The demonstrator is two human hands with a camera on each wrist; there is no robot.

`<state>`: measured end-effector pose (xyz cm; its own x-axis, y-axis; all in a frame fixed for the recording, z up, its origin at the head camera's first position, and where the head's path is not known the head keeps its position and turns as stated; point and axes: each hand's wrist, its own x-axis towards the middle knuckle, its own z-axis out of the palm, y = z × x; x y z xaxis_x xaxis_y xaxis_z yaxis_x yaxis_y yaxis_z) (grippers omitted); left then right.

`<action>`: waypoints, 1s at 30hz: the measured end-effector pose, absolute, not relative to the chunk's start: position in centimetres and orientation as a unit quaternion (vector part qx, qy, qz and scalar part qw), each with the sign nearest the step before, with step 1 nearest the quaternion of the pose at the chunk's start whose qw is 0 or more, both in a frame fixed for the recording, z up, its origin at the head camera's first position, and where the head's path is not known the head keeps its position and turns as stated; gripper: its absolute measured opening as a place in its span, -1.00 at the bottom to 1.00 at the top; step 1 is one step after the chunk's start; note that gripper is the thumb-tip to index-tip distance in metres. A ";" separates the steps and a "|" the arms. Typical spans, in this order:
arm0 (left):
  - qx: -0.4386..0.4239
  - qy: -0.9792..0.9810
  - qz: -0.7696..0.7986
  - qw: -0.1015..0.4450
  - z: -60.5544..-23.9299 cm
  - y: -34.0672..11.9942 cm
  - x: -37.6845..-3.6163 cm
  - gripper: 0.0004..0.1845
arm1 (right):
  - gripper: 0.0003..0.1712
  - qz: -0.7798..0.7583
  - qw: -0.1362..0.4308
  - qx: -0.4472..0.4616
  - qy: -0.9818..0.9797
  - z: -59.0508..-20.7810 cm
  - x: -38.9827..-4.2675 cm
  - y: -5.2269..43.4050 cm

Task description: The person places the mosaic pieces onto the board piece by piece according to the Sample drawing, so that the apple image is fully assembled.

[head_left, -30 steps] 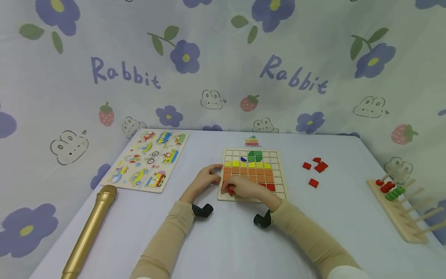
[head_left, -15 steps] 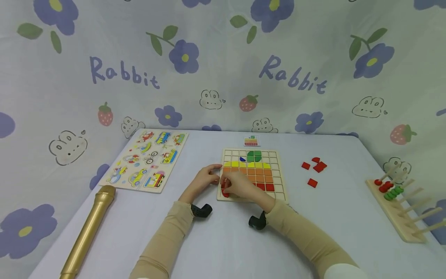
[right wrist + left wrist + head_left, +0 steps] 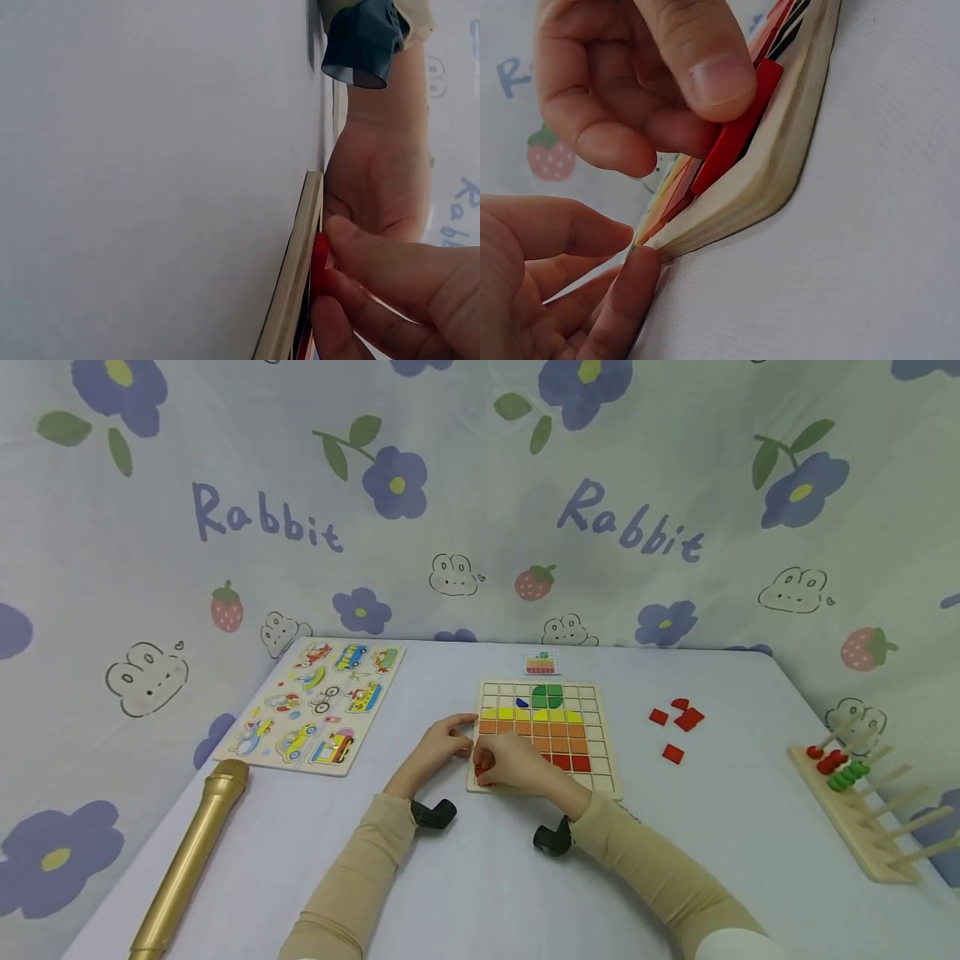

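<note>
A red tile (image 3: 735, 135) is pinched by the right hand (image 3: 517, 764) at the board's (image 3: 607, 777) 7 o'clock corner. The tile is judged thin, stiff, light; best gripped by its edges. The board edge is steadied by left hand (image 3: 442, 747) fingertips at 9 o'clock.

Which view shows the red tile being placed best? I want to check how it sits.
The left wrist view: the red tile tilts against the board. The right wrist view shows its edge; the head view, a sliver.
</note>
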<state>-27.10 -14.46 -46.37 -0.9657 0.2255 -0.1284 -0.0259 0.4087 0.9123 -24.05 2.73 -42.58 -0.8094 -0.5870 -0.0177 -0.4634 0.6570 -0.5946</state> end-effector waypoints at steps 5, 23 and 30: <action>0.060 0.831 0.540 0.117 -46.3 -14.2 -27.3 -0.40 | -0.83 -0.301 0.111 -0.284 0.903 -42.4 -24.1 3.0; 0.034 0.821 0.556 0.122 -46.2 -14.6 -26.7 -0.42 | -0.67 -0.422 0.070 -0.094 0.899 -40.8 -26.7 16.5; 0.041 0.822 0.553 0.129 -46.3 -14.3 -27.0 -0.41 | -0.55 -0.434 0.055 0.003 0.899 -41.7 -25.5 24.3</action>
<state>-26.99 -14.33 -46.33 -0.9635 0.2102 -0.1657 -0.0740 0.3860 0.9195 -25.49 24.28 -41.71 -0.9939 -0.0432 -0.1014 0.0525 0.6230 -0.7805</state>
